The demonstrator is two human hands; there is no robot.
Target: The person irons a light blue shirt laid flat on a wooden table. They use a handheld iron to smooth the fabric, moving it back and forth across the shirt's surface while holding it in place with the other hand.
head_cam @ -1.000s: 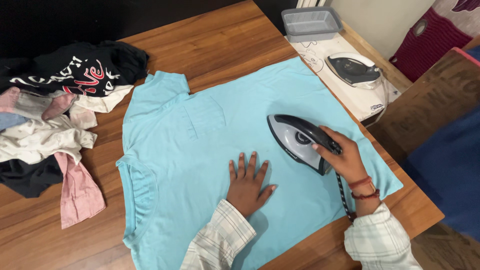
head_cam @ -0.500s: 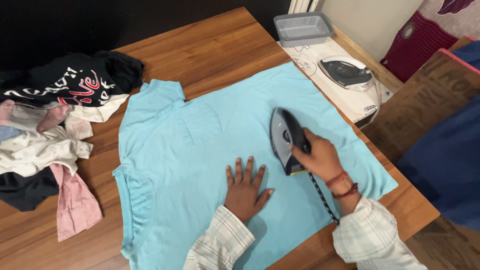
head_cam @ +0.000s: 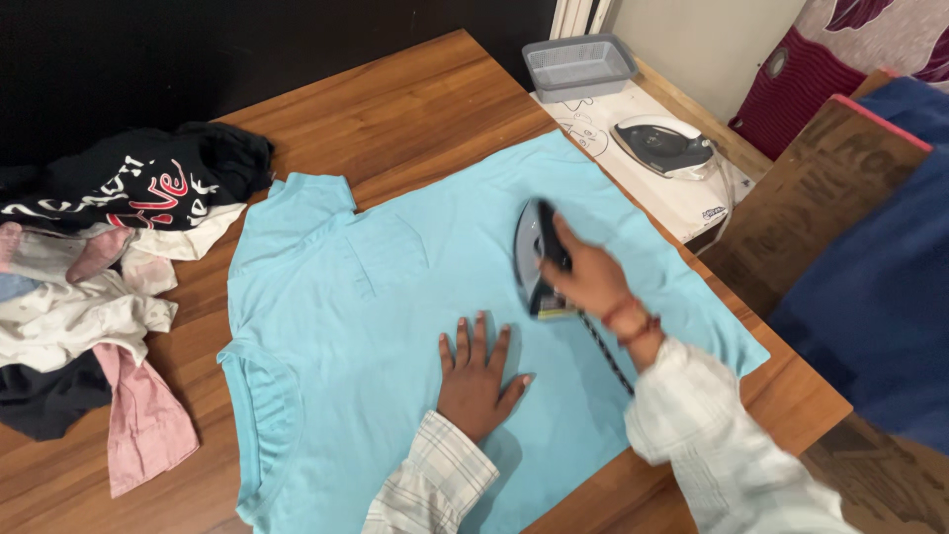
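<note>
A person's right hand [head_cam: 585, 280] wraps its grip around the dark handle of a grey and black iron [head_cam: 535, 259], which stands on a light blue T-shirt [head_cam: 395, 326] with its nose pointing away from the person. A black and white braided cord [head_cam: 603, 351] trails from the iron's rear, under the wrist, which wears red thread bands. Just beside it, the left hand [head_cam: 476, 376] lies flat on the shirt, fingers spread and palm down, gripping nothing. Both arms wear pale checked sleeves.

The shirt is spread face up over the middle of the wooden desk [head_cam: 395, 99], collar toward the near left corner, a chest pocket [head_cam: 388, 252] showing and one short sleeve reaching the far left. Its hem hangs near the desk's right edge.

On the desk's left side sits a heap of clothes [head_cam: 89, 287]: a black garment with white and red lettering on top, white and cream pieces below, a pink cloth at the near edge. The heap lies just clear of the shirt.

Beyond the desk's far right corner, a lower white surface [head_cam: 682, 203] with line drawings and a small printed label carries a second iron [head_cam: 664, 146], lying well apart from the hands. A grey plastic basket [head_cam: 578, 67] sits behind it. A brown board [head_cam: 801, 208] with faint lettering leans at right beside blue fabric [head_cam: 890, 297].
</note>
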